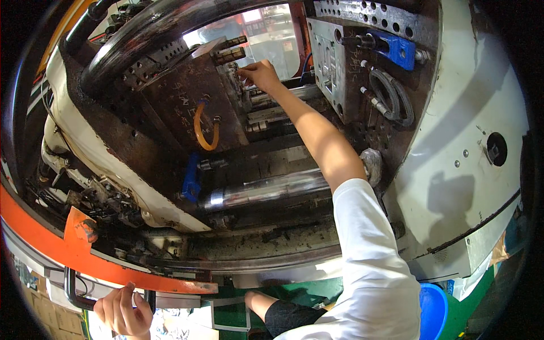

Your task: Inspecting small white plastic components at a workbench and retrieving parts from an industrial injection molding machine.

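Note:
My left hand [124, 311] is wrapped round the black handle [70, 288] of an orange sliding door [141, 275] at the lower left. My right arm stretches up into an open injection moulding machine. The fingers of my right hand [259, 76] are pinched together at the inner face of the left mould half [187, 93], beside its guide pins [229, 55]. Whatever those fingers hold, if anything, is too small to make out. Across the gap, the right mould half [328, 68] is fixed to its plate.
A thick polished tie bar [272, 190] crosses below my right arm, and another dark bar [141, 39] arches overhead. Blue clamps [399, 51], an orange hose loop [207, 139] and grey braided hoses [391, 93] stick out around the moulds. A blue bin [433, 311] stands at lower right.

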Tool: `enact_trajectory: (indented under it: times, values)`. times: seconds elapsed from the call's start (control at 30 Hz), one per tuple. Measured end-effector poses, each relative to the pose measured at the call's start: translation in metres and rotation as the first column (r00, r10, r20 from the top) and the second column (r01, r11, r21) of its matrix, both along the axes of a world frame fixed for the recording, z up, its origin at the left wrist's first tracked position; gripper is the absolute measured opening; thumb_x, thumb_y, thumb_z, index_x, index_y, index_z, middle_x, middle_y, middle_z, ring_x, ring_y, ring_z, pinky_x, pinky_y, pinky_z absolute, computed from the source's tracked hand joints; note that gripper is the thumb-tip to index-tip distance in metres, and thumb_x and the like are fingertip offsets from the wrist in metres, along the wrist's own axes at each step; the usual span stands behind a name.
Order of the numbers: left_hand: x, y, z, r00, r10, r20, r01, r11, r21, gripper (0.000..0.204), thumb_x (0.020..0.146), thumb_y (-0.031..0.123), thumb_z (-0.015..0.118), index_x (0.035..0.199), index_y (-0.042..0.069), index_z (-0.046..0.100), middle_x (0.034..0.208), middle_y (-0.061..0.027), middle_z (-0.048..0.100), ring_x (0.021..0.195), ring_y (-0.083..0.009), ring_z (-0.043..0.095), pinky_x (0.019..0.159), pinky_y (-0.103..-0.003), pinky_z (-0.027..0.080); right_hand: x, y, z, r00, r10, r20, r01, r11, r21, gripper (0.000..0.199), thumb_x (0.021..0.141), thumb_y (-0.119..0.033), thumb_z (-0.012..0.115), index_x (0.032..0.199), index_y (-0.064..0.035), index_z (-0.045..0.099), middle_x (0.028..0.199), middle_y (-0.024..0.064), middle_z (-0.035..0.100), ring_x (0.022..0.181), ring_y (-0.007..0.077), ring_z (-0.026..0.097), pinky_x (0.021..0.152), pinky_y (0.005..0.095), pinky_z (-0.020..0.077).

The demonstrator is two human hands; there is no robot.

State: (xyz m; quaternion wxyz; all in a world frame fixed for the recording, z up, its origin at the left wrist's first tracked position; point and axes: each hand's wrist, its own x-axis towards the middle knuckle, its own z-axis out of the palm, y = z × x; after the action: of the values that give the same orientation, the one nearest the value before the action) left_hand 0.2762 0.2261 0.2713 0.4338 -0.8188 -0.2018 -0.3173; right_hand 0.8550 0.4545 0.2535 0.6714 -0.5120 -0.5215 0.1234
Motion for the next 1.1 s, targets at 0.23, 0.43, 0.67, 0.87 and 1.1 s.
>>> enact_trajectory:
  times: [0.23,0.43,0.67,0.87,1.1]
  values:
    - [-0.005,-0.001,0.0,0.999,-0.037,0.014,0.037,0.999,-0.014,0.016,0.089,0.006,0.056,0.09,-0.004,0.067,0.074,-0.0108,0.065,0.066,-0.0256,0.06,0.069,-0.039,0.039,-0.031,-0.031,0.002,0.982,0.145,-0.119,-0.164,0.971,-0.171,0.048,0.084,-0.004,0.054,0.131,0.0001,0.057,0.148,0.0166,0.042,0.133,0.0225,0.042,0.106,0.0328,0.0327]
    - [-0.007,0.002,-0.001,0.997,-0.077,0.028,0.077,0.997,-0.018,0.016,0.089,0.005,0.054,0.088,-0.006,0.065,0.072,-0.0111,0.065,0.065,-0.026,0.061,0.067,-0.04,0.039,-0.06,-0.053,0.011,0.943,0.276,-0.186,-0.297,0.95,-0.094,0.078,0.072,0.008,0.045,0.149,-0.0025,0.033,0.107,0.0073,0.053,0.08,0.0148,0.048,0.075,0.0274,0.0409]
    - [-0.009,0.004,-0.002,0.993,-0.108,0.045,0.11,0.993,-0.044,0.011,0.087,0.003,0.056,0.085,-0.004,0.064,0.071,-0.0101,0.065,0.064,-0.0255,0.061,0.067,-0.04,0.04,-0.052,-0.026,-0.003,0.994,0.094,-0.06,-0.101,0.987,-0.125,0.07,0.074,0.008,0.041,0.142,-0.0088,0.048,0.099,0.0101,0.059,0.078,0.0154,0.054,0.067,0.0289,0.0433]
    - [-0.017,0.004,-0.005,0.983,-0.152,0.099,0.152,0.988,0.005,0.018,0.088,0.011,0.055,0.093,-0.004,0.064,0.074,-0.0085,0.065,0.072,-0.0235,0.062,0.072,-0.037,0.04,-0.051,-0.027,-0.005,0.894,-0.31,0.323,0.383,0.903,-0.194,0.056,0.076,-0.003,0.05,0.129,-0.0137,0.062,0.122,0.0186,0.053,0.112,0.0336,0.056,0.094,0.0387,0.044]
    - [-0.011,0.026,-0.019,0.3,-0.388,0.871,0.612,0.779,0.136,0.053,0.094,0.03,0.048,0.134,-0.001,0.034,0.148,-0.0213,0.033,0.132,-0.0306,0.038,0.113,-0.045,0.026,-0.035,-0.035,0.003,0.74,-0.259,0.62,0.487,0.843,-0.228,0.052,0.08,-0.019,0.058,0.131,-0.0237,0.059,0.134,0.0101,0.041,0.127,0.0349,0.038,0.108,0.0665,0.0181]
